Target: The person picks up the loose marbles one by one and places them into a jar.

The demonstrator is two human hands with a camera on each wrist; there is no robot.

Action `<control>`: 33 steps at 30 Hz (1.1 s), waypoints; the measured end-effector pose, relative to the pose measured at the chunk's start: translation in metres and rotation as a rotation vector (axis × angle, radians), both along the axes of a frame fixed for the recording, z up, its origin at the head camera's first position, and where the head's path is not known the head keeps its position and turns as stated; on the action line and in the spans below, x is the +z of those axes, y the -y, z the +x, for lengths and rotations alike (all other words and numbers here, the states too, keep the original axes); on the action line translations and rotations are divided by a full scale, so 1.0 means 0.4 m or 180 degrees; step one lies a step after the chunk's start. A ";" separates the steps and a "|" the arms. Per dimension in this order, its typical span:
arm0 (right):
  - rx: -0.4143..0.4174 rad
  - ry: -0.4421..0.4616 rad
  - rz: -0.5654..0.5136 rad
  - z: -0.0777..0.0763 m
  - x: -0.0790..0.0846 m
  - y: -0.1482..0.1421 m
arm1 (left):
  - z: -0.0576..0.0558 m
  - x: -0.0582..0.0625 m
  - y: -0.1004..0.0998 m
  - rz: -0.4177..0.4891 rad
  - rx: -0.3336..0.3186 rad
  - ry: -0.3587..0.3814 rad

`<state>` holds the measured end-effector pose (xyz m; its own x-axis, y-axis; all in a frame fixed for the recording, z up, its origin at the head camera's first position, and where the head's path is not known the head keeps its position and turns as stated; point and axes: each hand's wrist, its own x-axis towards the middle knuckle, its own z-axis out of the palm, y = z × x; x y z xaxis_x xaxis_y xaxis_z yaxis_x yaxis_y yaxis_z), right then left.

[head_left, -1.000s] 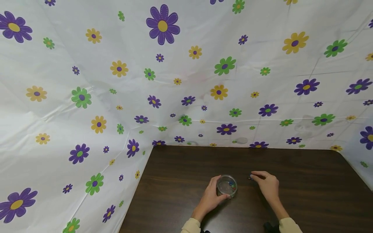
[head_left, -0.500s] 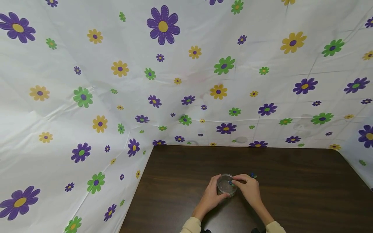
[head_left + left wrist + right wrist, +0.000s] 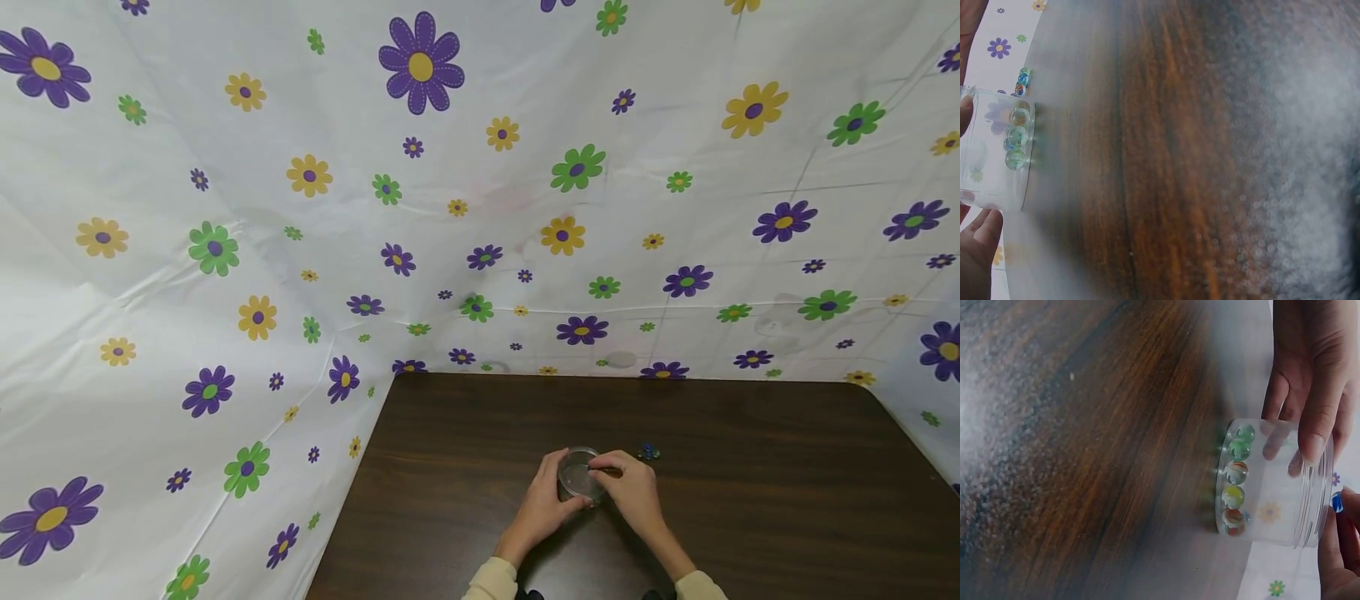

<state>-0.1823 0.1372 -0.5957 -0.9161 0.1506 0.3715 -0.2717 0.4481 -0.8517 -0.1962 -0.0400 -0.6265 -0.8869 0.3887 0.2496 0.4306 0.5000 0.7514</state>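
Left hand (image 3: 543, 502) grips jar (image 3: 1275, 481), likely steadying; right hand (image 3: 632, 490) pinches blue marble (image 3: 1337, 502) just above; loose marbles (image 3: 648, 452) beyond right hand, seemingly handy.

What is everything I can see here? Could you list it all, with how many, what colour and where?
Table: 1, dark brown, low in the head view
Floral sheeting: count unclear, white with purple, yellow and green flowers, behind the table and at its sides
Jar: 1, clear, on the table
Marbles in the jar: at least 6, green, yellow and orange-striped among them, at the bottom
Loose marbles: count unclear, blue and green, on the table beyond the jar
Held marble: 1, blue and white, at the jar's mouth
Sleeves: 2, cream, bottom edge
Left hand: 1, gripping the jar
Right hand: 1, pinching the held marble
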 end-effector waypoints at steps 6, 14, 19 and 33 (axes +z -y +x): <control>-0.0005 -0.0112 0.0084 -0.002 -0.005 0.002 | -0.001 0.001 0.001 0.0024 -0.0023 0.0040; -0.0010 -0.0173 0.0118 -0.002 -0.002 0.004 | -0.002 -0.002 0.002 0.0013 -0.0004 0.0095; -0.0042 -0.0235 0.0195 -0.003 0.000 0.005 | -0.003 -0.002 0.001 0.0025 -0.0004 0.0049; -0.0008 -0.0076 0.0167 -0.003 0.001 0.001 | -0.003 -0.008 0.001 0.0015 0.0003 0.0167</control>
<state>-0.1834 0.1368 -0.5954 -0.9066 0.1327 0.4006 -0.2904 0.4926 -0.8204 -0.1975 -0.0404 -0.6296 -0.8992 0.3869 0.2045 0.3901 0.4968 0.7753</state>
